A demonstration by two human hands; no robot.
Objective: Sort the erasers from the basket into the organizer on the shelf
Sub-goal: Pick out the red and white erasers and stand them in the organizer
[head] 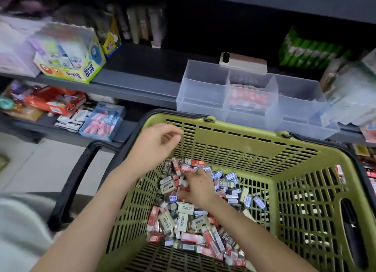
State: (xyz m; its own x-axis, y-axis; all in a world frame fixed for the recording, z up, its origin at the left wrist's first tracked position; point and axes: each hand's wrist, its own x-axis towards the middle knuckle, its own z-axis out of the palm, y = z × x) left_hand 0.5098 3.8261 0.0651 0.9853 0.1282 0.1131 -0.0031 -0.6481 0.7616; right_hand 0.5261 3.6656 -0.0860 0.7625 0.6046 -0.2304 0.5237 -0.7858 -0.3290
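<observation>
Right hand [195, 188] clutches erasers [185, 209] in the heaped basket [254, 149], left hand [156, 143] slack-fingered and empty; organizer [203, 102] beyond holds few (middle compartment only).

A single view was taken from a wide-angle camera worn on the head and directed forward and steeply down. The basket [234, 147] was seen from close above, near enough that print on the erasers [184, 208] could be read. The shelf [142, 68] and the organizer [203, 100] were caught just beyond it, across the upper frame.
</observation>
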